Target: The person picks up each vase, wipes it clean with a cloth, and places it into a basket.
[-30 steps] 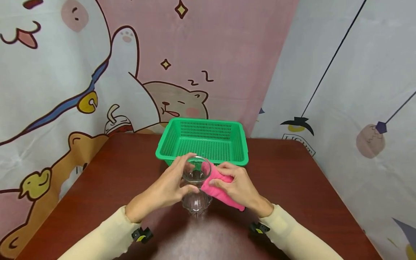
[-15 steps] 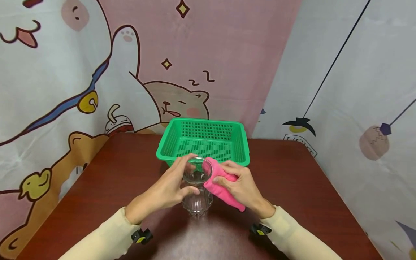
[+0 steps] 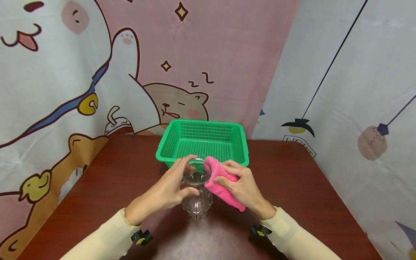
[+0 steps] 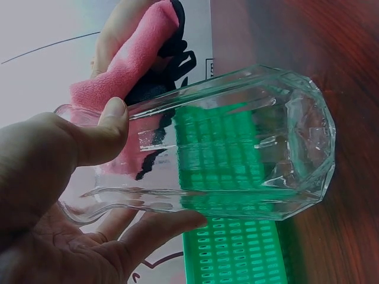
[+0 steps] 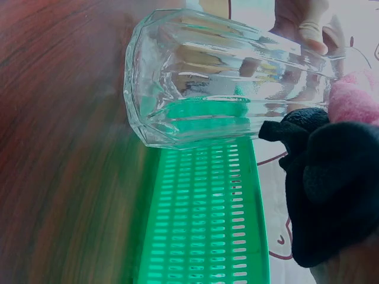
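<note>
A clear glass vase (image 3: 197, 204) with a faceted body and a round mouth stands upright in front of me in the head view. My left hand (image 3: 165, 187) grips it round the neck, thumb on the near side and fingers behind. Folded in my right hand (image 3: 242, 184) is a pink cloth (image 3: 224, 195), pinched between thumb and fingers against the right side of the vase's rim. In the right wrist view the black side of the cloth (image 5: 337, 183) shows, and part of it lies against the neck. The left wrist view shows the vase (image 4: 237, 148) from the side.
A green perforated plastic basket (image 3: 162, 146) sits on the brown table (image 3: 279, 173) just behind the vase. Behind the table hangs a cartoon-printed cloth backdrop (image 3: 234, 65).
My right hand and the pink cloth have shifted slightly right and up along the vase's rim, mostly in the first half second. My left hand keeps its grip on the neck.
</note>
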A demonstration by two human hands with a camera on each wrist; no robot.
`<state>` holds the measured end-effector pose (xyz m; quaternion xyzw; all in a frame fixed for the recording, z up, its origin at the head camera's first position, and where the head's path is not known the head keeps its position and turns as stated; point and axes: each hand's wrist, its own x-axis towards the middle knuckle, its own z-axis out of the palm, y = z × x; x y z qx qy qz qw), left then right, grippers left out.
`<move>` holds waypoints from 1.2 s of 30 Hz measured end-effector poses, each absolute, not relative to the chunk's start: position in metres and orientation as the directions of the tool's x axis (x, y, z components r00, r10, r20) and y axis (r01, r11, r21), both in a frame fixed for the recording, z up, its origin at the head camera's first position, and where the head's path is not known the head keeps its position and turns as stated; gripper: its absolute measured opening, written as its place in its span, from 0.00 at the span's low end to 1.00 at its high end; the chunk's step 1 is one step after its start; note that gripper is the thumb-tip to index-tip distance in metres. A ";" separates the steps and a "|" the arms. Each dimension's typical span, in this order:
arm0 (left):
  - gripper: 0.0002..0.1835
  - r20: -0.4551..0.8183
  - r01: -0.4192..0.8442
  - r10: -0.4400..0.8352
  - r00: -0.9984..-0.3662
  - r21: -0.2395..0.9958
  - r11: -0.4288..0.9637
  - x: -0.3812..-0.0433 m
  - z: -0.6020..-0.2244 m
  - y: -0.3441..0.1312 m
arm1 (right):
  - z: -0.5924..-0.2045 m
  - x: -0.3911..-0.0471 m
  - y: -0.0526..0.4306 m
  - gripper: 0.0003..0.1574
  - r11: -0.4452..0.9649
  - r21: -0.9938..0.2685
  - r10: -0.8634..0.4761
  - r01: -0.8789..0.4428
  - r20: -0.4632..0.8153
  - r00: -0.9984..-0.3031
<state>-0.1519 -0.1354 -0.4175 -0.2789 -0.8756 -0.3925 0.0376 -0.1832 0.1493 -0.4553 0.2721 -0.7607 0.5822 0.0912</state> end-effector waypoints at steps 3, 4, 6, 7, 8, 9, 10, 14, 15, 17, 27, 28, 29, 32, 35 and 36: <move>0.55 0.282 0.517 0.460 -0.842 0.665 0.539 -0.152 -0.418 -0.135 | -0.456 -0.183 0.149 0.23 0.184 -0.829 -0.309 -0.529 0.462 -0.831; 0.55 0.281 0.517 0.460 -0.842 0.666 0.538 -0.152 -0.418 -0.136 | -0.456 -0.183 0.149 0.22 0.188 -0.825 -0.310 -0.533 0.465 -0.829; 0.55 0.279 0.514 0.459 -0.843 0.670 0.536 -0.152 -0.418 -0.136 | -0.456 -0.183 0.149 0.22 0.194 -0.818 -0.314 -0.541 0.471 -0.824; 0.55 0.278 0.512 0.458 -0.844 0.671 0.536 -0.152 -0.418 -0.136 | -0.455 -0.184 0.149 0.22 0.198 -0.815 -0.317 -0.545 0.473 -0.822; 0.55 0.277 0.511 0.458 -0.845 0.671 0.537 -0.152 -0.418 -0.136 | -0.455 -0.184 0.149 0.21 0.200 -0.814 -0.319 -0.546 0.473 -0.821; 0.55 0.275 0.510 0.458 -0.845 0.672 0.537 -0.152 -0.418 -0.136 | -0.455 -0.183 0.149 0.21 0.202 -0.812 -0.323 -0.547 0.472 -0.820; 0.55 0.274 0.508 0.458 -0.846 0.672 0.538 -0.152 -0.418 -0.136 | -0.454 -0.183 0.149 0.21 0.205 -0.810 -0.327 -0.550 0.473 -0.818; 0.55 0.276 0.511 0.458 -0.845 0.669 0.540 -0.151 -0.419 -0.136 | -0.453 -0.182 0.149 0.21 0.213 -0.799 -0.343 -0.562 0.477 -0.809; 0.54 0.280 0.514 0.459 -0.843 0.669 0.537 -0.151 -0.419 -0.135 | -0.453 -0.182 0.149 0.21 0.216 -0.793 -0.348 -0.570 0.483 -0.803; 0.54 0.287 0.519 0.458 -0.841 0.668 0.534 -0.152 -0.418 -0.135 | -0.453 -0.183 0.149 0.21 0.218 -0.782 -0.355 -0.584 0.494 -0.794; 0.54 0.301 0.529 0.459 -0.836 0.663 0.529 -0.152 -0.418 -0.134 | -0.453 -0.184 0.149 0.19 0.230 -0.762 -0.374 -0.606 0.506 -0.778; 0.54 0.301 0.530 0.459 -0.836 0.662 0.530 -0.152 -0.418 -0.134 | -0.453 -0.185 0.149 0.19 0.233 -0.756 -0.375 -0.612 0.510 -0.774; 0.54 0.301 0.530 0.459 -0.836 0.660 0.532 -0.152 -0.418 -0.134 | -0.453 -0.185 0.149 0.19 0.234 -0.755 -0.376 -0.613 0.511 -0.773; 0.54 0.296 0.526 0.458 -0.838 0.660 0.537 -0.152 -0.418 -0.134 | -0.453 -0.185 0.149 0.19 0.239 -0.750 -0.385 -0.617 0.510 -0.769; 0.54 0.290 0.519 0.455 -0.842 0.668 0.534 -0.151 -0.419 -0.134 | -0.453 -0.184 0.150 0.19 0.244 -0.753 -0.392 -0.612 0.501 -0.772; 0.54 0.288 0.516 0.455 -0.843 0.672 0.531 -0.151 -0.419 -0.134 | -0.453 -0.184 0.150 0.19 0.245 -0.753 -0.395 -0.611 0.498 -0.772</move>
